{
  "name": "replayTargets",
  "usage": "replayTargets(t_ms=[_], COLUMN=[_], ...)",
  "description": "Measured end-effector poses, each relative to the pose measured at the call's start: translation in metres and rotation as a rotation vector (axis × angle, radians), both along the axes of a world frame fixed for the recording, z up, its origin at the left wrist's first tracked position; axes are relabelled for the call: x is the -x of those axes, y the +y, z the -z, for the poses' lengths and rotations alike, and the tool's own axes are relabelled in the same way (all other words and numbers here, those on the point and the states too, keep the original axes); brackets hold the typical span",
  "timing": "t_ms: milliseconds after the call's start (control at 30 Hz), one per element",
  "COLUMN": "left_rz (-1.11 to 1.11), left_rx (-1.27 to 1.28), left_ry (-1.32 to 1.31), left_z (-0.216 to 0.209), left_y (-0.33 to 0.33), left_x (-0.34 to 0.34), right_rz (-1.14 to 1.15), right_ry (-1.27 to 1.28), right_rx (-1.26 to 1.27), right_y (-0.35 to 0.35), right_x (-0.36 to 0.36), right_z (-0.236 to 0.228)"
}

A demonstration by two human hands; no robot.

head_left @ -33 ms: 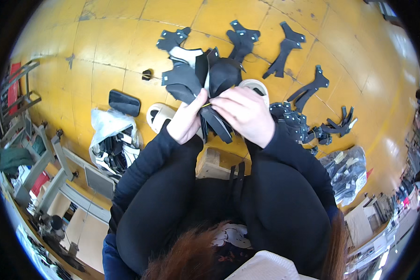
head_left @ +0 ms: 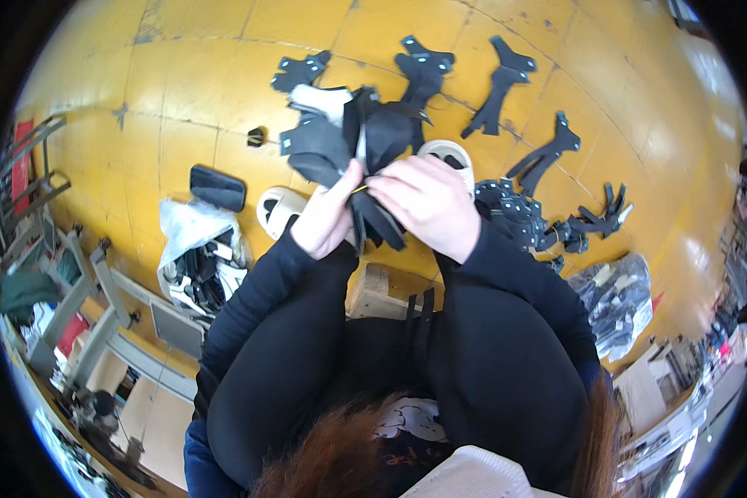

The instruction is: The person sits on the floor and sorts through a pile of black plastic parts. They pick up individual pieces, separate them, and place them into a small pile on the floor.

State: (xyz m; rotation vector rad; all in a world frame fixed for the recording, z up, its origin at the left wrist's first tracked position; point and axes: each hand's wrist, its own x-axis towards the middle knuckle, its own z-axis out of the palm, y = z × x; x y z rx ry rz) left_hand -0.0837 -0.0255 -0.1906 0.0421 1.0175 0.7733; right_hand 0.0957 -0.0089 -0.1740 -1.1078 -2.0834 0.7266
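Observation:
Both my hands meet over my knees, holding a bundle of flat black cut pieces (head_left: 340,137) that has a white piece on its far side. My left hand (head_left: 328,217) pinches the bundle's lower left edge. My right hand (head_left: 427,203) is closed over its lower right, and black strips (head_left: 379,222) hang down between the two hands. A thin yellowish bit shows between my fingertips; I cannot tell what it is. My dark sleeves come up from the lower edge.
Several black shaped cut-outs (head_left: 498,83) lie spread on the yellow floor (head_left: 207,75), with a pile (head_left: 515,207) at the right. Two white slippers (head_left: 278,207) are under my hands. There is a black flat case (head_left: 217,187), plastic bags of black pieces (head_left: 195,257) (head_left: 618,299), a wooden stool (head_left: 382,290) and grey frames (head_left: 100,307).

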Motion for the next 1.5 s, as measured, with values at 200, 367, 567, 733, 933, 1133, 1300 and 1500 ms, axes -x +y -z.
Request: replayTargets(t_ms=[200, 367, 567, 733, 933, 1133, 1300, 1500], left_rz=[0.143, 0.287, 0.264, 0.299, 0.107, -0.308, -0.305, -0.194], left_rx=[0.217, 0.17, 0.063, 0.122, 0.023, -0.183, -0.326, -0.204], left_ry=[0.056, 0.07, 0.079, 0.023, 0.079, -0.289, -0.266, -0.094], left_z=[0.014, 0.032, 0.016, -0.003, 0.002, -0.017, -0.044, -0.028], left_y=[-0.008, -0.008, 0.001, 0.014, 0.031, 0.053, 0.065, 0.044], left_x=[0.023, 0.039, 0.043, 0.027, 0.025, 0.084, 0.073, 0.051], right_rz=[-0.201, -0.205, -0.314, -0.5, -0.656, -0.435, -0.264, -0.271], right_ry=[-0.266, -0.22, 0.241, 0.506, 0.319, -0.039, -0.208, -0.214], right_rx=[-0.079, -0.139, -0.045, 0.11, 0.46, 0.414, 0.568, 0.799], right_y=[-0.01, -0.017, -0.008, -0.008, -0.008, -0.022, -0.03, -0.013], right_x=[0.009, 0.017, 0.014, 0.012, -0.001, -0.009, -0.036, -0.059], right_z=[0.01, 0.035, 0.017, 0.006, -0.01, 0.028, 0.051, 0.037])
